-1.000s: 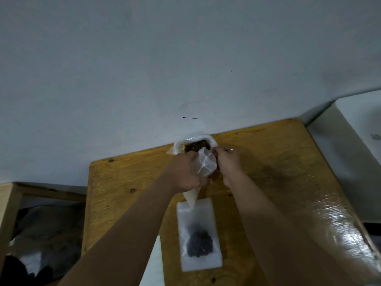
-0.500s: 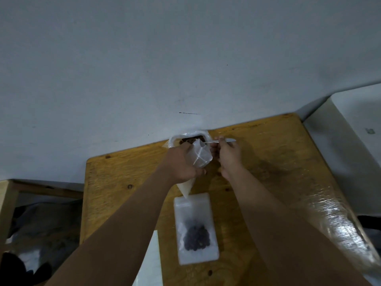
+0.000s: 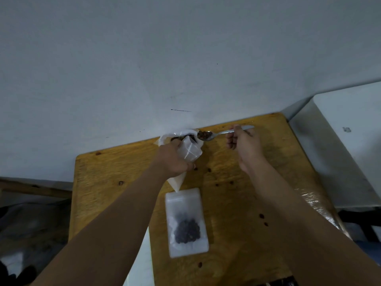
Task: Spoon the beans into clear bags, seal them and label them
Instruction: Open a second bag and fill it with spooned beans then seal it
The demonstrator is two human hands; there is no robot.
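My left hand grips a small clear bag, mouth up, near the far edge of the wooden table. Behind it a larger plastic bag of brown beans leans at the wall. My right hand pinches the handle of a metal spoon. The spoon's bowl, heaped with beans, hovers just right of the small bag's mouth. A filled clear bag with dark beans lies flat on the table nearer to me.
Several loose beans lie scattered on the table. A white sheet lies at the near left of the table. A white appliance stands right of the table. The grey wall runs close behind.
My right hand has drawn away to the right and lifted the spoon, loaded with beans, out of the big bag. My left hand keeps the small bag in place.
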